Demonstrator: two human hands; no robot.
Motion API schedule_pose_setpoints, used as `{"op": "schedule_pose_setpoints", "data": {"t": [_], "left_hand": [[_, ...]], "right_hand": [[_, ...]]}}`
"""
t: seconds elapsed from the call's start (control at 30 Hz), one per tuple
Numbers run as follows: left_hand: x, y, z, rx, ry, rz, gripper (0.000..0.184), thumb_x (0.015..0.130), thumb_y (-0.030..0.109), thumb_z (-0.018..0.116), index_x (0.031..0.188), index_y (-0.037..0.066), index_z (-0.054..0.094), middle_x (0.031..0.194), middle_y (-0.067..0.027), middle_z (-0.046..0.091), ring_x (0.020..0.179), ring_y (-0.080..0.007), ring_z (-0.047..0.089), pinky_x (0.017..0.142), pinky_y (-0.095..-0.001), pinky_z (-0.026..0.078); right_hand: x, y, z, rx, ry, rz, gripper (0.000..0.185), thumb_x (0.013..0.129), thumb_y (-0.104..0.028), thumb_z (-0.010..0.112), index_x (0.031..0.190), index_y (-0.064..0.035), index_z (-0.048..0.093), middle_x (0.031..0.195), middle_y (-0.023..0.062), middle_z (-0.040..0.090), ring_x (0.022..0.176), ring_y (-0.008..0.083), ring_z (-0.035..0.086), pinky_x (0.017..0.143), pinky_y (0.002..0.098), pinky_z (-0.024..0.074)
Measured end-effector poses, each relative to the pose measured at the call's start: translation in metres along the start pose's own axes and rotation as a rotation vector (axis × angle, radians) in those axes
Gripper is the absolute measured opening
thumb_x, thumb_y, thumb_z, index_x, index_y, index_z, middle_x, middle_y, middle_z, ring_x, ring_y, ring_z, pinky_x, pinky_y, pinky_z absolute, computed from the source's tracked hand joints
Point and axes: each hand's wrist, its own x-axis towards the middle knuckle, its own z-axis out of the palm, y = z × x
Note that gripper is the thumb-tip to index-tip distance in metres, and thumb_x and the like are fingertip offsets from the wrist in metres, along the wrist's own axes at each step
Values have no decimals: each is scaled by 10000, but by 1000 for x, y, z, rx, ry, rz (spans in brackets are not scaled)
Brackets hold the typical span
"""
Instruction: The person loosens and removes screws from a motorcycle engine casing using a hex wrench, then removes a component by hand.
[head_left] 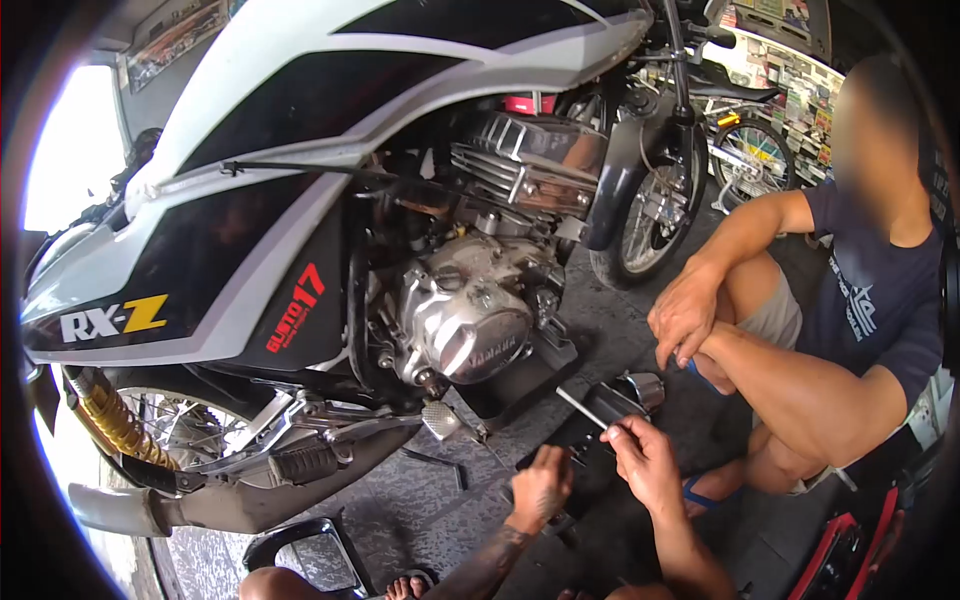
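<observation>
From my remote seat I read "RX-Z" on the motorcycle point(330, 215), then red lettering point(292, 308) ending in "17", then "YAMAHA" on the silver engine cover point(478, 330). Below it, the left hand point(541, 490) curls nearly closed; I can't tell what it grips. Beside it, a slim metal rod point(582, 409) angles toward the engine, pinched in the right hand point(645, 462). A seated person's dark T-shirt point(885, 275) carries lettering I can't make out.
</observation>
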Motion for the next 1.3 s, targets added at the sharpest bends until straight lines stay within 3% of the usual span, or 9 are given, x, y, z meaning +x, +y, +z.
{"op": "schedule_pose_setpoints", "data": {"t": [0.27,0.33,0.43,0.5,0.57,0.83,1.07,1.17,1.3], "left_hand": [[4,-43,47,182,-532,-48,317,840,200,539,1152,166,579,934,-117,653,781,-329,657,658,-441,536],[13,-15,12,-304,-264,-189,223,838,156,564,1041,93,632,992,-190,651,863,-366,640,696,-413,504],[59,48,-87,-847,411,-160,227,959,192,477,1016,12,604,691,-27,559,584,-98,504,549,-247,434],[85,63,-155,-1075,396,-314,345,995,283,382,1080,13,581,615,2,498,461,-37,374,420,-188,278],[115,49,-183,-1107,317,-342,363,990,304,398,1030,14,611,576,21,462,454,-32,360,412,-191,257],[145,32,-196,-1168,125,-424,302,941,325,533,797,70,604,538,56,418,405,-26,316,376,-194,199],[156,14,-207,-1481,51,-410,270,953,295,514,865,46,570,538,58,391,384,-33,253,355,-209,175],[158,17,-207,-1520,43,-440,269,959,297,504,877,47,558,562,49,405,386,-37,257,352,-210,177],[158,15,-201,-1635,9,-374,256,971,290,480,891,51,523,575,39,394,402,-50,283,356,-208,187]], "right_hand": [[20,-30,40,-78,-149,-213,110,918,-85,547,971,1,590,768,-30,598,574,-2,425,504,175,356],[25,-51,51,-113,-155,-362,123,919,-77,540,997,11,575,849,9,636,646,16,485,557,194,404],[41,-82,73,-260,-118,-509,150,925,-102,519,1023,6,552,859,115,666,711,120,612,629,272,474],[51,-101,89,-334,-98,-523,157,925,-114,517,1018,7,552,825,137,663,694,159,634,631,287,481],[62,-112,103,-323,-78,-407,187,916,-174,525,1003,-11,546,867,202,647,805,397,623,664,424,496],[72,-105,118,-283,-37,-506,208,927,-170,510,1012,13,558,965,225,640,925,386,619,768,402,490],[45,-125,110,0,-507,-225,368,942,-121,490,1287,-42,389,624,27,530,508,72,476,491,233,407],[46,-115,98,-95,-525,-151,347,931,-91,488,1260,-47,387,619,60,547,527,139,540,508,276,443],[49,-120,93,-644,-320,-573,186,927,-76,460,1094,-6,416,658,176,589,602,323,624,522,411,474]]}}
